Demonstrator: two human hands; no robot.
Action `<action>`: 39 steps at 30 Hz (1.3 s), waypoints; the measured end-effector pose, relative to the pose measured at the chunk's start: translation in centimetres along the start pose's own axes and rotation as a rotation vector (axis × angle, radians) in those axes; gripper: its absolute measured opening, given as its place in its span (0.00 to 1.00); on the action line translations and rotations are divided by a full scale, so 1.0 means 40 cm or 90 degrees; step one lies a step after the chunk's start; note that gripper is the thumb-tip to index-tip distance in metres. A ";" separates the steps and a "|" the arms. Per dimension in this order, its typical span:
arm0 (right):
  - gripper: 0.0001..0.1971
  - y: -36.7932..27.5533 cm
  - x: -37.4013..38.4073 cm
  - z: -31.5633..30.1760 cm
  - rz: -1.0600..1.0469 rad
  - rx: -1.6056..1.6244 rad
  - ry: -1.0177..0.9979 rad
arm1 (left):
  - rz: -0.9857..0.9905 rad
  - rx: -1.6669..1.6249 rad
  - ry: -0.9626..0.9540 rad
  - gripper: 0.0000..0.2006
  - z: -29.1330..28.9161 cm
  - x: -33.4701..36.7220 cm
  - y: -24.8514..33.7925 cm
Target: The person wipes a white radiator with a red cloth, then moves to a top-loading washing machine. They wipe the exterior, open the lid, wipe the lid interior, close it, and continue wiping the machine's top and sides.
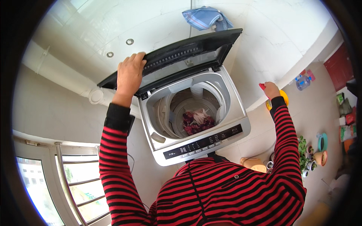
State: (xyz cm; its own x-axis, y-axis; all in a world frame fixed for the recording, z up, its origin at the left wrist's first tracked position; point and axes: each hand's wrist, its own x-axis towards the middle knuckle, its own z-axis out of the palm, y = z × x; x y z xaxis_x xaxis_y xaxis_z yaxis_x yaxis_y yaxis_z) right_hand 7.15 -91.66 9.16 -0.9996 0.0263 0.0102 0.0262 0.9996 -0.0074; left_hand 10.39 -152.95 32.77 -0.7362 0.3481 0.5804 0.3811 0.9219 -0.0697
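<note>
Head view, and closest to us it's the red-and-black striped top [233,192], both sleeves stretched forward. Just past it stands the washing machine [162,156], silver-grey, its dark control panel [203,141] along the near edge. Look down into the open drum [179,101]: there are the clothes [190,126], dark red and pale pink, bunched together on the bottom.

Over on the left side, the left hand [130,73] has hold of the lid [188,56], fingers hooked over its upper edge, and that dark-framed panel stands raised and tilted at the back of the machine. Out to the right, well apart from the drum, the right hand [270,90] is closed around a small red thing [262,86]; a yellow item [283,98] shows just beside the wrist, and whether it is held I cannot tell.

Farther off now: potted plants [302,150] on the pale floor at right, a clear blue bottle [302,82] beyond, and up against the tiled wall [151,19], a blue striped cloth [205,18].
</note>
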 end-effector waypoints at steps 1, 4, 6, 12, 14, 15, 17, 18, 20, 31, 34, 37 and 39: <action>0.07 0.006 -0.027 -0.005 0.059 0.322 -0.041 | 0.002 0.016 -0.005 0.10 -0.010 -0.023 0.022; 0.12 -0.036 -0.103 -0.053 0.164 1.040 -0.095 | 0.002 0.003 -0.031 0.12 -0.045 -0.104 0.090; 0.16 -0.081 -0.140 -0.114 0.113 1.144 -0.055 | 0.008 -0.013 -0.055 0.15 -0.064 -0.154 0.131; 0.23 -0.190 -0.170 -0.250 -0.023 1.311 -0.160 | 0.002 0.020 -0.110 0.21 -0.066 -0.256 0.199; 0.22 -0.212 -0.178 -0.249 0.014 1.251 -0.137 | 0.001 0.028 -0.116 0.21 -0.063 -0.278 0.212; 0.22 -0.219 -0.183 -0.243 -0.003 1.230 -0.131 | -0.001 0.026 -0.128 0.23 -0.063 -0.293 0.219; 0.23 -0.227 -0.197 -0.221 0.014 1.221 -0.140 | 0.023 0.015 -0.143 0.25 -0.062 -0.322 0.235; 0.23 -0.225 -0.205 -0.208 0.031 1.260 -0.143 | 0.035 0.009 -0.151 0.26 -0.060 -0.338 0.241; 0.22 -0.213 -0.220 -0.184 0.069 1.337 -0.145 | 0.068 0.016 -0.189 0.33 -0.053 -0.380 0.261; 0.17 -0.204 -0.304 0.007 0.178 1.329 -0.147 | 0.192 0.042 -0.208 0.29 0.145 -0.608 0.364; 0.17 -0.209 -0.316 0.049 0.186 1.324 -0.163 | 0.165 0.011 -0.225 0.29 0.183 -0.643 0.379; 0.18 -0.210 -0.322 0.067 0.183 1.301 -0.171 | 0.157 0.003 -0.251 0.30 0.209 -0.660 0.385; 0.18 -0.212 -0.323 0.071 0.173 1.281 -0.172 | 0.154 -0.002 -0.267 0.30 0.217 -0.664 0.386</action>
State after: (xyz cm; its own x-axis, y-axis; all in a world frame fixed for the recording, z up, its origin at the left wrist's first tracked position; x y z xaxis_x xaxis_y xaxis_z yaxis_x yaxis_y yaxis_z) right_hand 19.82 -100.49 6.24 -0.9536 -0.0477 -0.2971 0.2863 -0.4477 -0.8471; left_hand 30.97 -146.51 9.22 -0.7879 0.5917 0.1705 0.5707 0.8057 -0.1590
